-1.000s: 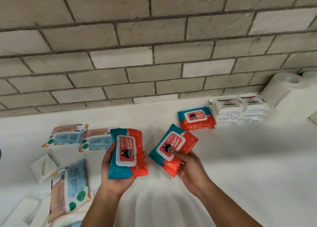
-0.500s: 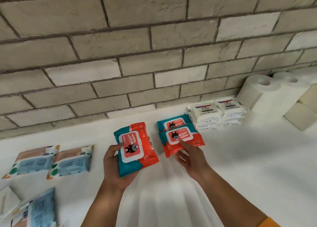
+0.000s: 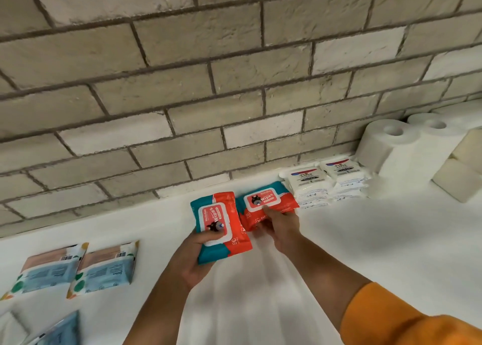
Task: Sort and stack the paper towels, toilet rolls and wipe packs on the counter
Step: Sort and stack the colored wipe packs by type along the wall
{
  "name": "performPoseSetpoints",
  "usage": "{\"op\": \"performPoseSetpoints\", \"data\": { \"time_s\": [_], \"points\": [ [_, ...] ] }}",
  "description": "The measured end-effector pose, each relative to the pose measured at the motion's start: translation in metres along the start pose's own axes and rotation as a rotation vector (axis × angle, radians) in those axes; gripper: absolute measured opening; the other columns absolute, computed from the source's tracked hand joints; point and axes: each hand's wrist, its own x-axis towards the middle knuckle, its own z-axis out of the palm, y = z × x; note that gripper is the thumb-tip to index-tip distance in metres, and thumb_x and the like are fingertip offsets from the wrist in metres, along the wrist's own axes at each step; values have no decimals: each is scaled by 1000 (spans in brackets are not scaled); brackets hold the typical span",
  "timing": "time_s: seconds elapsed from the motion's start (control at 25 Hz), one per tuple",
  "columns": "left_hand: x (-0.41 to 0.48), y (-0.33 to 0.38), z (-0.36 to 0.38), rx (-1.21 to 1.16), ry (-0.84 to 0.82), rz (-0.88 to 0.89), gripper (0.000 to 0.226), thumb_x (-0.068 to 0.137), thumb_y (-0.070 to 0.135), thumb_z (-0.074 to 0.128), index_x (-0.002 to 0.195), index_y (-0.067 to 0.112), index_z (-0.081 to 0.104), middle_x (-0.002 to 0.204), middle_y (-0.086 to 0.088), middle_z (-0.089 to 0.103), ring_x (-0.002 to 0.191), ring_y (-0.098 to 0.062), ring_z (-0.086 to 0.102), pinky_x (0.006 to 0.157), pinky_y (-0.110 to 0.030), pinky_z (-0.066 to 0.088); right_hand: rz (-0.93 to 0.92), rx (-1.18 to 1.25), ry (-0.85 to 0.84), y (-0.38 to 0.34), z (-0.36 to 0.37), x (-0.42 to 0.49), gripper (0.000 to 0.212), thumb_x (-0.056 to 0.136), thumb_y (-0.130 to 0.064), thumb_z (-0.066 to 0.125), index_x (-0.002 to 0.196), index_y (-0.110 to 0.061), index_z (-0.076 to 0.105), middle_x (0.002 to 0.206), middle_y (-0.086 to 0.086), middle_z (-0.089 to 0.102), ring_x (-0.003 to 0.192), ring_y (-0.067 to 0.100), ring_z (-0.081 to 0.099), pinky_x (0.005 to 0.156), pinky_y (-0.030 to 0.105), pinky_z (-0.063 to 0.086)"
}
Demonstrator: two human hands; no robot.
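Against the brick wall, on the white desk [image 3: 365,240] | right hand [image 3: 280,224] fingers are lying loosely straight, pressing the stacked red-and-teal plastic wipe packs [image 3: 268,201] | left hand [image 3: 198,256] fingers are clamping another matching rectangular pack [image 3: 221,224] just beside | step: stacking wipes | next: probably needing the held pack laid squarely on top

Wall [image 3: 234,57]: brick pattern, running bond, rough beige-grey faces. Grout [image 3: 139,44] darker, recessed. Several bricks paler, near white, e.g. pale brick [image 3: 263,133]; scattered, no regular order. Wall meets counter [image 3: 391,253] directly at back edge. Counter: white, smooth, matte; fills lower part of view. Light: even, diffuse. Soft faint shadow streaks on counter toward front.
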Motion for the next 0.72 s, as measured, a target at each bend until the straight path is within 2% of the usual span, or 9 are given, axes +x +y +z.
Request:
{"op": "performPoseSetpoints", "data": {
  "time_s": [0.08,0.24,0.28,0.36,0.44,0.56,0.64,0.72],
  "points": [
    [6,5,3,127,-7,6,52,85,2,71,133,15,58,122,-16,71,111,-36,69,99,-54,53,32,10,75,3,0,0,37,88,-19,81,119,-23,62,107,6,75,90,26,76,65,37,64],
    [30,28,14,350,39,68,63,76,6,83,132,13,56,119,-12,73,105,-30,72,91,-48,58,134,9,134,-1,-6,0,24,87,-30,81,103,-25,64,97,4,78,87,26,76,86,46,62],
    [36,33,18,388,67,76,66,74,8,85,132,14,55,119,-11,72,104,-29,73,92,-49,58,157,26,131,-3,-7,0,21,88,-30,79,101,-24,64,93,5,77,86,26,76,86,46,62],
    [49,35,29,423,88,105,59,77,8,83,130,14,57,120,-10,72,103,-27,73,92,-49,58,185,63,115,-9,-8,0,17,91,-27,76,100,-20,63,88,6,75,82,26,75,72,41,63],
    [62,32,38,333,63,123,47,83,8,77,127,14,60,118,-11,73,104,-28,73,90,-46,59,203,72,95,-13,-8,-1,14,95,-25,73,101,-17,63,87,8,75,80,27,74,58,37,60],
    [78,24,49,255,62,103,43,87,12,74,128,12,61,114,-12,75,102,-29,73,87,-45,60,215,109,74,-14,-12,-2,16,97,-23,70,105,-9,66,88,16,78,82,32,76,57,41,62],
    [89,14,56,310,179,141,48,86,16,77,130,12,60,116,-12,74,96,-29,75,84,-45,61,216,142,55,-13,-16,0,16,99,-19,68,109,-7,67,92,18,78,84,34,77,55,41,62],
    [95,4,66,393,373,227,55,84,20,80,134,13,58,121,-9,71,88,-23,74,73,-37,62,216,163,50,-13,-17,2,15,99,-18,67,112,-9,66,95,18,78,87,35,77,58,41,63]
  ]
}}
